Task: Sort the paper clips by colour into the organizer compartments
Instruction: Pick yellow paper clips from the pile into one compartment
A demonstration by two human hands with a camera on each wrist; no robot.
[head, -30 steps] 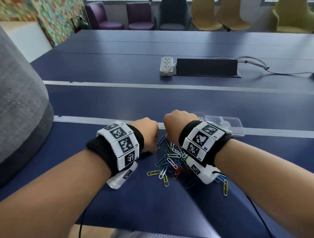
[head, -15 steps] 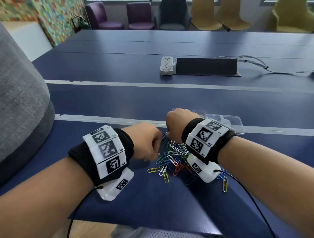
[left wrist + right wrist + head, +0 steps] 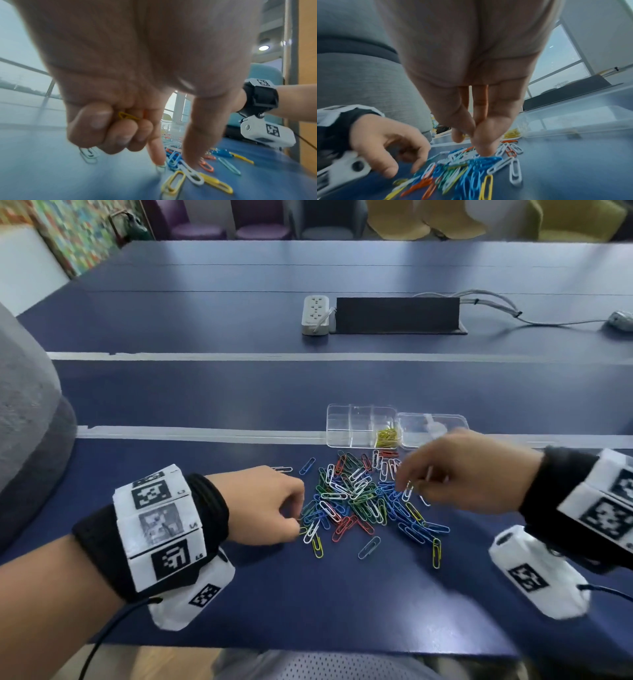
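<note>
This is an office meeting room. A long dark-blue conference table (image 3: 239, 302) fills most of the head view, and at its far edge, along the top of the frame, stands a row of upholstered chairs: purple chairs (image 3: 219, 220) at upper centre-left, mustard-yellow chairs (image 3: 411, 220) at upper right. In the upper middle of the tabletop a white power strip (image 3: 315, 314) lies touching a raised black cable hatch (image 3: 397, 314), with grey cables (image 3: 486, 302) running off to the right. The wrist views show large floor-to-ceiling windows (image 3: 25, 67) at the left and a recessed ceiling light (image 3: 263, 47) at the upper right
</note>
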